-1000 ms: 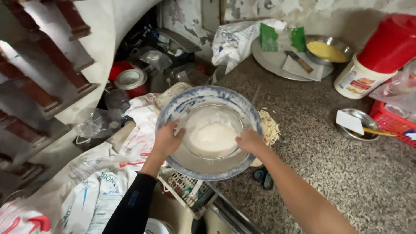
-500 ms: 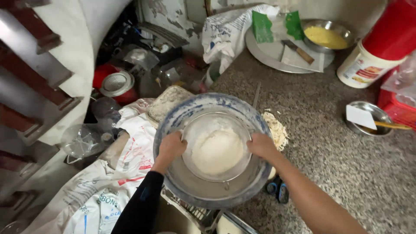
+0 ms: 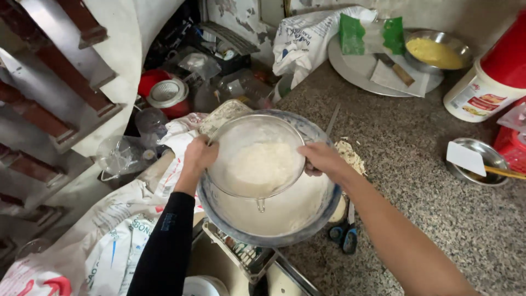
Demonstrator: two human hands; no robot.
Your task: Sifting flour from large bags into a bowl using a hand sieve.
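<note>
- Your left hand (image 3: 200, 155) grips the left rim of a round sieve (image 3: 257, 156), fingers curled over its edge.
- Your right hand (image 3: 323, 160) clasps the right rim of the same sieve, thumb on top.
- The sieve holds a heap of white flour (image 3: 260, 164) and sits tilted, raised just above a large bowl (image 3: 307, 211) with a blue-patterned rim.
- The bowl rests at the near edge of the speckled counter (image 3: 416, 181), its inside dusted white.
- Blue-handled scissors (image 3: 345, 233) lie on the counter just right of the bowl.
- Farther back, a round tray (image 3: 356, 68) carries a knife (image 3: 397, 69) and a metal dish of yellow batter (image 3: 435, 52).
- A small metal dish (image 3: 482, 161) stands to the right, well apart from your hands.
- Printed sacks (image 3: 109, 241) lie below your left arm.
</note>
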